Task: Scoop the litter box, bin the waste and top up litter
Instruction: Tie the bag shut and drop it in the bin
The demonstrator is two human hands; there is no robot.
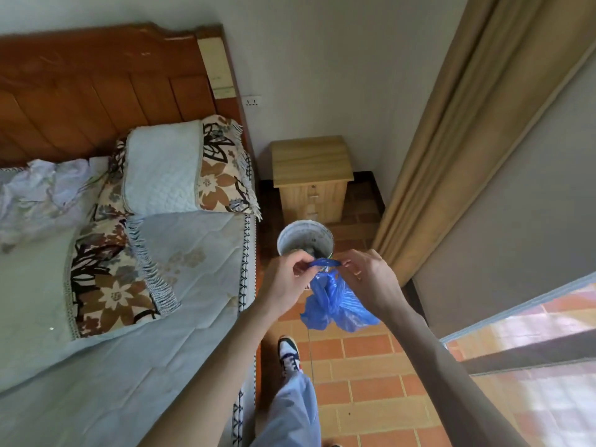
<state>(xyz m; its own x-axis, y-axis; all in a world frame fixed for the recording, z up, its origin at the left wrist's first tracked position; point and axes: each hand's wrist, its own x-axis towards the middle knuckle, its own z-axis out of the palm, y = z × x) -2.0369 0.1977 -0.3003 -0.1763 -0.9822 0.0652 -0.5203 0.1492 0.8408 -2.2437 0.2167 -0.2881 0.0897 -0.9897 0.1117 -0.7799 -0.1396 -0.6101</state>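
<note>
You stand in a bedroom on an orange tiled floor (371,375), in the strip between a bed (135,317) on your left and a tan curtain (451,140) on your right. The bed has a carved wooden headboard (96,85), a pale blue quilted pillow (161,169) lying on a brown floral throw (109,272), and a crumpled sheet (42,195) at the far left. Against the far wall sits a small wooden nightstand (309,175), and just in front of it on the floor stands a white bin (304,241) — there is something grey inside, though the view is too small to tell what. Your two hands are raised between you and the bin, holding a blue plastic bag (335,304) by its top. Your left hand (283,282) pinches one end of the twisted handle between thumb and fingertips; your right hand (371,279) pinches the other end, its remaining fingers loosely spread. The handle stretches short and taut between them, and the body of the bag hangs bunched below your hands, near the bin's rim but apart from it. Below, your pale trouser leg (290,414) and a white sneaker (290,350) show over the tiles — the foot close beside the bed's edge.
</note>
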